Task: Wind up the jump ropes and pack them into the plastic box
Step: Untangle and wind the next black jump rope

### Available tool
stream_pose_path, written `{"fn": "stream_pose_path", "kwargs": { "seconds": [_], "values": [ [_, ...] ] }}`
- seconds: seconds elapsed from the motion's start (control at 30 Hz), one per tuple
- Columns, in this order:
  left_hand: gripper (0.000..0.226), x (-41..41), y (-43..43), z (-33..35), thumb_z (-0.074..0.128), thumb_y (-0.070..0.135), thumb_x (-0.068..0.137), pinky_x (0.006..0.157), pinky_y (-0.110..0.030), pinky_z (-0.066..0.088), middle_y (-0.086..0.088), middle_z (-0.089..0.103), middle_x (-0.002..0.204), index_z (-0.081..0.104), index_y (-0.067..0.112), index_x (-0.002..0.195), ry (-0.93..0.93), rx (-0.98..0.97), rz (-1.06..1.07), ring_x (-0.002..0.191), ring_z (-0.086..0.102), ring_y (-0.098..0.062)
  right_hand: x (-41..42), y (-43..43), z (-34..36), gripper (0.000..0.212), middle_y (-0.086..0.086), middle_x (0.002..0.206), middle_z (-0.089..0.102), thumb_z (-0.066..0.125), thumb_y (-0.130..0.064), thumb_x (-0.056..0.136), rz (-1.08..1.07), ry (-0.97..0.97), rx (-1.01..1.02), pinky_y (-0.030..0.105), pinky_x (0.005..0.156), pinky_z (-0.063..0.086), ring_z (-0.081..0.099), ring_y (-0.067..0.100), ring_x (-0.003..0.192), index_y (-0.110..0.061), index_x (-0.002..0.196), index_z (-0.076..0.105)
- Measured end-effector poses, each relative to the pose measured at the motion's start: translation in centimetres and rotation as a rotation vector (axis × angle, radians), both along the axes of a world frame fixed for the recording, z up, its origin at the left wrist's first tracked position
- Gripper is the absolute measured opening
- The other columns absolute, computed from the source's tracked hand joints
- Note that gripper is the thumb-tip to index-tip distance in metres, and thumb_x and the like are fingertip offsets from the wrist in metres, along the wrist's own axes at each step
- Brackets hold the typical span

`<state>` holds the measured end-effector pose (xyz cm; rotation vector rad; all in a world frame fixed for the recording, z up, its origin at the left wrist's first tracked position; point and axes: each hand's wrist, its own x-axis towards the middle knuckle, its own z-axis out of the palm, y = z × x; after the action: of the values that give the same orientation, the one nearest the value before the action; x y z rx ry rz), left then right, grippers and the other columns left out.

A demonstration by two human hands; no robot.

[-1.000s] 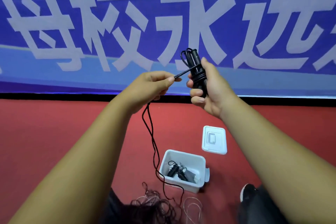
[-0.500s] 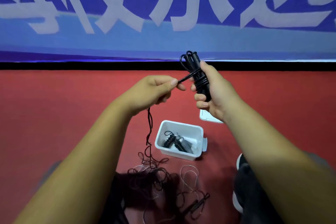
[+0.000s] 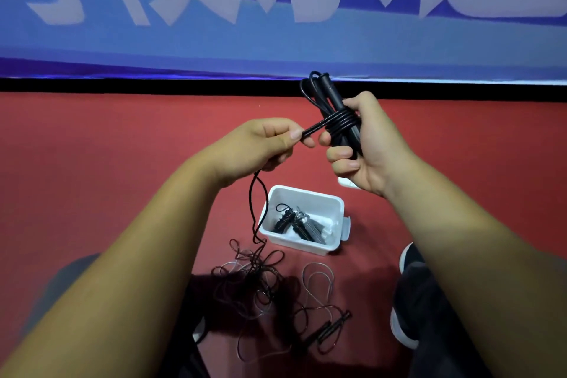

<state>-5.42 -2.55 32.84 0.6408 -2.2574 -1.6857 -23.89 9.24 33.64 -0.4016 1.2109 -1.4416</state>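
The right hand [image 3: 371, 147] curls round one jump rope [image 3: 337, 120], its cord wound across two black handles. The left hand [image 3: 264, 144] pinches the cord's free run. Below, on the red floor [image 3: 122, 147], one open plastic box [image 3: 306, 193] holds two wound ropes [image 3: 294, 222] (one black, one grey), beside a loose tangle [image 3: 257, 279].

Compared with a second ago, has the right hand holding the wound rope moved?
Yes, downward. The right hand and its wound rope sat mostly above the black wall strip; now they sit mostly below it.
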Motion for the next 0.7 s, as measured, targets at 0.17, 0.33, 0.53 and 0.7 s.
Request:
{"fn": "stream_pose_path", "kwargs": {
  "seconds": [0.17,0.33,0.53,0.7],
  "values": [
    [0.032,-0.1,0.0,-0.6,0.052,0.032,0.110,0.059,-0.031,0.028,-0.006,0.041,0.071,0.072,0.008,0.108,-0.006,0.031,0.018,0.064,0.032,-0.019,0.1,-0.2,-0.3,0.027,0.007,0.077,0.054,0.045,-0.042,0.101,0.018,-0.033,0.005,0.018,0.038,0.017,0.027,0.011,0.050,-0.016,0.094,0.051],
    [0.031,0.1,-0.2,-0.4,0.053,0.034,0.109,0.064,-0.031,0.038,-0.007,0.052,0.074,0.074,0.014,0.102,-0.067,-0.095,0.014,0.067,0.042,-0.021,0.2,-0.1,-0.3,0.035,0.004,0.074,0.054,0.058,-0.057,0.100,0.080,-0.035,-0.029,0.018,0.038,0.018,0.026,0.009,0.051,-0.022,0.100,0.054],
    [0.015,0.3,-1.3,-0.5,0.065,0.026,0.103,0.070,-0.030,0.047,-0.005,0.069,0.082,0.081,0.026,0.101,-0.179,-0.186,-0.027,0.070,0.057,-0.015,0.8,0.1,-0.8,0.018,0.005,0.076,0.054,0.055,-0.036,0.102,0.169,-0.052,-0.011,0.019,0.039,0.015,0.025,0.008,0.049,-0.019,0.103,0.048],
    [0.024,0.3,-1.6,-1.0,0.069,0.017,0.101,0.079,-0.030,0.055,-0.001,0.076,0.084,0.078,0.033,0.085,-0.226,-0.214,-0.028,0.073,0.067,-0.009,1.2,0.4,-1.0,0.015,0.006,0.075,0.053,0.049,-0.032,0.101,0.286,-0.065,0.005,0.020,0.043,0.012,0.023,0.008,0.050,-0.017,0.103,0.047]
  ]
}}
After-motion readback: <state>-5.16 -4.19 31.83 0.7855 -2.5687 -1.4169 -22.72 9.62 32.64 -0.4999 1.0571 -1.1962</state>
